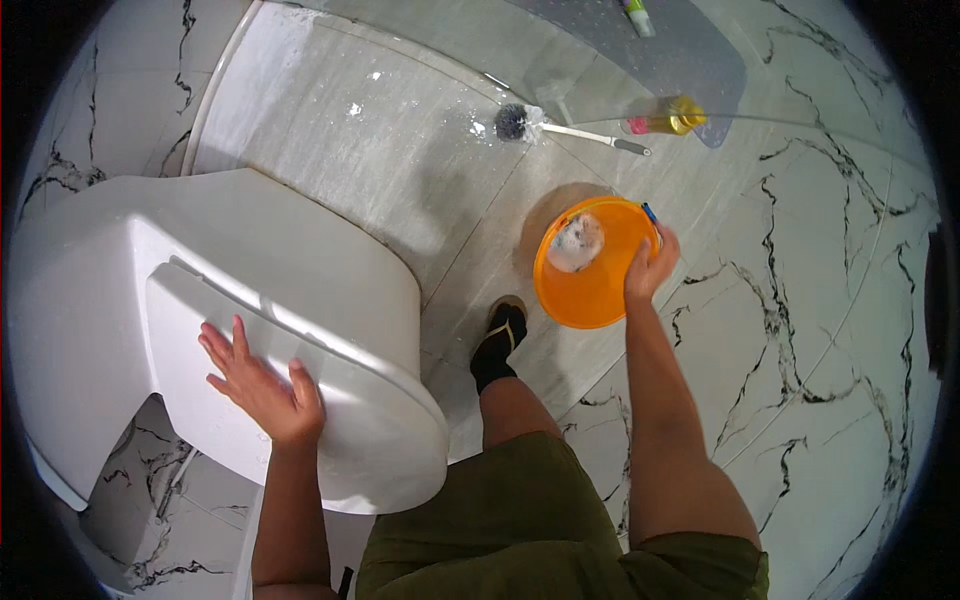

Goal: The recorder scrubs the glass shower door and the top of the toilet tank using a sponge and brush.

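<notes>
My left hand [259, 382] lies flat with its fingers spread over the white lid [375, 442] of a toilet [300, 232]. On the right side, my right hand [654, 264] grips the rim of an orange plastic bucket [581, 300] above the floor. Foamy water [576, 242] shows at the bottom of the bucket, which appears tilted. Beyond it, a toilet brush [574, 133] with dark bristles and a white and grey handle lies on the wet floor, foam around its head.
A bottle with a yellow end [682, 116] stands or lies near a glass panel [787, 124]. Farther off, a green and white bottle [639, 19] is on a grey mat [720, 75]. My foot in a black sock and flip-flop [506, 326] is between toilet and bucket. Marble-patterned tiles [810, 315] are at right.
</notes>
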Motion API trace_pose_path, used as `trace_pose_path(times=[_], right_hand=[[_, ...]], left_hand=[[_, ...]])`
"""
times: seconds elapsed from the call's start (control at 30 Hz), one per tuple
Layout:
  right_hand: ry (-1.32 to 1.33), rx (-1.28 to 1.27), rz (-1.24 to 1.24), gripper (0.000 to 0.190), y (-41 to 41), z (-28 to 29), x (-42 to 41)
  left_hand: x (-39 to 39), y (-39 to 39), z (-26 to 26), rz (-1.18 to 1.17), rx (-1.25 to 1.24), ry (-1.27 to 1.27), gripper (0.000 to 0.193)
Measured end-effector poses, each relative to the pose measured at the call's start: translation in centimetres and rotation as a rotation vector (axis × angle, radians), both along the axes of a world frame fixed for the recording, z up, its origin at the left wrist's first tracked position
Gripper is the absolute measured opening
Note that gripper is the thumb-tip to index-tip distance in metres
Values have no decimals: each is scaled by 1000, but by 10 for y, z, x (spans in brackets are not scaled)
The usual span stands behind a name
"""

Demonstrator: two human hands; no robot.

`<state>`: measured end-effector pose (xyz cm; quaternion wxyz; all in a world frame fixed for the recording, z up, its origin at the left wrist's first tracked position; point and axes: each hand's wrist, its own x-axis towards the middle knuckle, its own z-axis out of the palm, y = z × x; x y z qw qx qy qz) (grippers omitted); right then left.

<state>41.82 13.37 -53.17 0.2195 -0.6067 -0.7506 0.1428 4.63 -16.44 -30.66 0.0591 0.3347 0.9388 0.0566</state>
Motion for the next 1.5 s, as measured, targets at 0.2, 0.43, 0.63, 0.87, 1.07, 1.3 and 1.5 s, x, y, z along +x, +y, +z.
trace_pose_path(times=[0.2, 0.43, 0.63, 0.87, 1.07, 1.3, 1.5], right_hand=[[-663, -491, 403, 43, 100, -57, -126], [-1109, -772, 392, 51, 120, -152, -177], [-661, -682, 473, 39, 76, -167, -178], [55, -146, 1063, 42, 5, -32, -286], [392, -360, 956, 31, -70, 173, -340], [211, -587, 780, 44, -213, 364, -267], [320, -741, 1040, 50, -354, 468, -261]], left_hand=[[-1, 1, -2, -5, 11, -3, 69], [-5, -2, -3, -48, 20, -6, 67], [-4, -2, -4, -29, 36, 9, 66], [-6, 4, 0, -17, -8, 2, 65], [-2, 3, 17, 37, -23, -184, 69], [25, -55, 87, 104, 886, -1105, 53], [8, -161, 209, 604, 1137, -1537, 41]])
